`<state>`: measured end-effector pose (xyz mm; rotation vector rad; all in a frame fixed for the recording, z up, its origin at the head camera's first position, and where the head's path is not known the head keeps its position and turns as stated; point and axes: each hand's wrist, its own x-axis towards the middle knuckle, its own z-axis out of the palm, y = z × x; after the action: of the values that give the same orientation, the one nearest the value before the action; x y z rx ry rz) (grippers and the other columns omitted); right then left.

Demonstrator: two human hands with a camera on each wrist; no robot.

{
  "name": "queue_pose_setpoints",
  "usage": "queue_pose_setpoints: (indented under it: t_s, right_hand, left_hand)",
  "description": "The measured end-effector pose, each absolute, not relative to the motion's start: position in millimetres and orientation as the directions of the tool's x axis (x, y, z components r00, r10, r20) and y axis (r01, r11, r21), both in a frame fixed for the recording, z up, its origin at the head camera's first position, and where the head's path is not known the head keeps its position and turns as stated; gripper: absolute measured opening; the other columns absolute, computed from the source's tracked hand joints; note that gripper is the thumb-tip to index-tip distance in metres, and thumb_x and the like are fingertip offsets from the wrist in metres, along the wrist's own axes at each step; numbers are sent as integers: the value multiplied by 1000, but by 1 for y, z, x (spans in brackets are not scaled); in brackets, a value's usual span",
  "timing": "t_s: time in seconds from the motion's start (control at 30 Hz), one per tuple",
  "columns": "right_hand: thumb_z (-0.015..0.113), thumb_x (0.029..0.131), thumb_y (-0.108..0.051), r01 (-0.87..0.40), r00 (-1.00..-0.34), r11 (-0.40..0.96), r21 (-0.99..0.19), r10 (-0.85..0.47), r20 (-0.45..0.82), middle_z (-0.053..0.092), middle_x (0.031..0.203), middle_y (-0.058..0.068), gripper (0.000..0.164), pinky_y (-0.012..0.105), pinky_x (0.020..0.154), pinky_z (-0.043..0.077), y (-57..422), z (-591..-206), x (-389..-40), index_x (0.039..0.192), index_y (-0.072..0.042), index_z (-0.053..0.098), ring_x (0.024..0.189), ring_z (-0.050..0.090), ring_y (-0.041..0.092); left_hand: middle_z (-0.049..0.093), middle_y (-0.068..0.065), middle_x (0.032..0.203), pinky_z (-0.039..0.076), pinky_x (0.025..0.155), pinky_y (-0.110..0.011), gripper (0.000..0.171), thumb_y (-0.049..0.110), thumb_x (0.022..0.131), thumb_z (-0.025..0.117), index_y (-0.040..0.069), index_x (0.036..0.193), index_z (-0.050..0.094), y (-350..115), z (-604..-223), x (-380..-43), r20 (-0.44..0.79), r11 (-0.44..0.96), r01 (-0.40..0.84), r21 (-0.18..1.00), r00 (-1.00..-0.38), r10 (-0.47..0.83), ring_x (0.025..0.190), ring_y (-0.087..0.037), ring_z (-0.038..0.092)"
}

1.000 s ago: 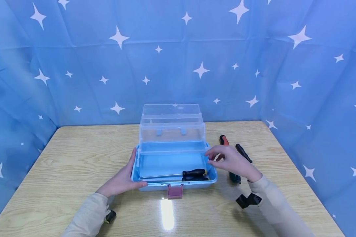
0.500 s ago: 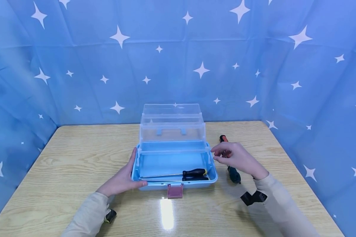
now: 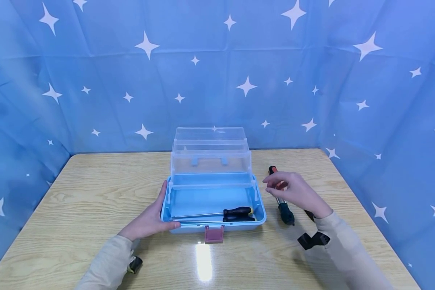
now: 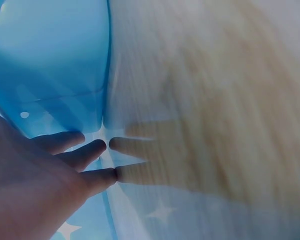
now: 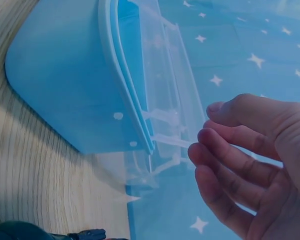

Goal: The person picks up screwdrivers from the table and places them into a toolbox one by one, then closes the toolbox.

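A light blue toolbox (image 3: pixel 217 226) stands mid-table, its clear lid (image 3: pixel 210 141) raised at the back. Along its front inside lie two screwdrivers (image 3: pixel 238 211) with black handles. My left hand (image 3: pixel 148 217) rests against the box's left side, thumb at the front rim; in the left wrist view its fingers are straight. My right hand (image 3: pixel 293 191) hovers right of the box, fingers loosely bent and holding nothing. Below and behind it lie a screwdriver with a green handle (image 3: pixel 286 214) and a red-and-black handle (image 3: pixel 272 170). A dark tool (image 3: pixel 309 215) is mostly hidden by the right forearm.
The wooden table (image 3: pixel 94 201) reaches back to a blue curtain (image 3: pixel 203 80) with white stars. From the box's front hangs a pink latch (image 3: pixel 214 234). Each wrist carries a small black camera, the right one (image 3: pixel 313 240) near the sleeve cuff.
My right hand has drawn away from the box's right rim, moving right and slightly back over the loose tools. The green handle shows more fully. The left hand and box stay put.
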<state>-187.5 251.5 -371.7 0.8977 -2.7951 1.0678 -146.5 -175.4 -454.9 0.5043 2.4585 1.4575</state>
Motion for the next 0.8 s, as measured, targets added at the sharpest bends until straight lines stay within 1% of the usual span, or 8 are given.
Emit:
queue_pose_setpoints:
  t_s: [0.13, 0.4, 0.6, 0.8]
  right_hand:
    - [67, 91, -8, -527, -835, 593, -608, -494, 242, 68, 90, -4, 16, 31, 66, 54, 255, -374, -190, 106, -8, 71, 78, 62, 10]
    - [66, 90, -3, -532, -837, 601, -596, -477, 266, 70, 95, 4, 18, 28, 66, 54, 264, -375, -195, 107, -5, 71, 81, 63, 12]
    - [66, 90, -4, -500, -858, 628, -596, -455, 239, 69, 92, 0, 17, 27, 65, 53, 270, -376, -196, 106, -5, 71, 79, 62, 12]
    - [66, 91, -6, -467, -874, 644, -606, -441, 204, 69, 92, 1, 16, 27, 64, 52, 274, -379, -200, 106, -4, 71, 78, 62, 13]
  left_hand:
    - [2, -21, 159, 24, 106, -61, 124, 34, 78, 81, 23, 153, -17, -175, -455, -147, -25, 436, 173, 883, -912, 411, 140, -44, 15]
    - [1, -20, 159, 23, 106, -62, 124, 34, 78, 81, 25, 153, -17, -175, -454, -146, -26, 427, 168, 889, -910, 413, 141, -44, 14]
    - [1, -19, 159, 22, 106, -62, 124, 33, 78, 81, 25, 153, -17, -176, -454, -146, -20, 422, 173, 890, -909, 415, 141, -44, 13]
    - [0, -19, 160, 22, 106, -63, 123, 32, 79, 81, 27, 153, -17, -176, -455, -147, -21, 416, 171, 893, -909, 417, 141, -44, 13]
